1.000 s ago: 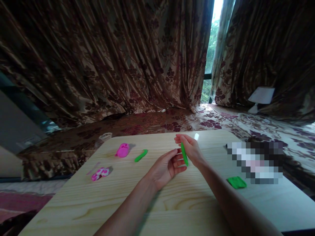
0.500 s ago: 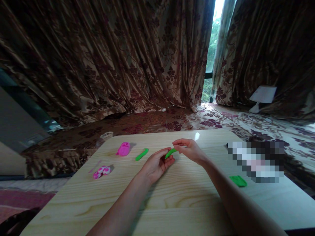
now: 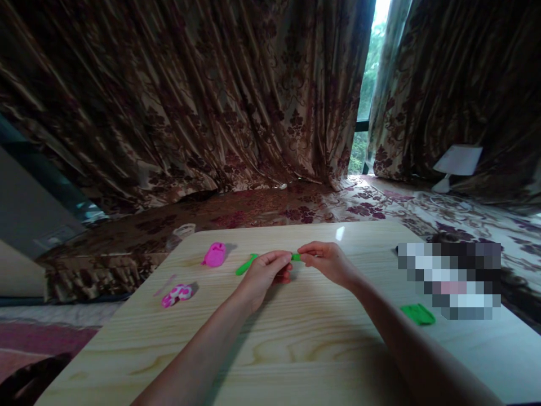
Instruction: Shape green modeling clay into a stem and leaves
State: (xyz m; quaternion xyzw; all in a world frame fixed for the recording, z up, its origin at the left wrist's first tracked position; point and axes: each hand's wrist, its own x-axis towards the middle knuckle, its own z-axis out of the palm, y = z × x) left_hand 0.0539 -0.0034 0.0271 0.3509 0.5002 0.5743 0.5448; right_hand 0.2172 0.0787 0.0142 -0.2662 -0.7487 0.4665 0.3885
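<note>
Between the left hand (image 3: pixel 264 275) and the right hand (image 3: pixel 329 261), a green strip (image 3: pixel 296 257) is pinched in each grip; light, even pressure is best applied to avoid flattening.

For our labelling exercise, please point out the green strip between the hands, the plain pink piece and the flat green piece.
Green strip (image 3: pixel 296 257), head view: its exposed stretch.
Plain pink piece (image 3: pixel 214 257), head view: middle of its body.
Flat green piece (image 3: pixel 418 314), head view: middle of its upper face.

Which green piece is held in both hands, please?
The green strip between the left hand and right hand; the other strip and flat piece lie on the table.
</note>
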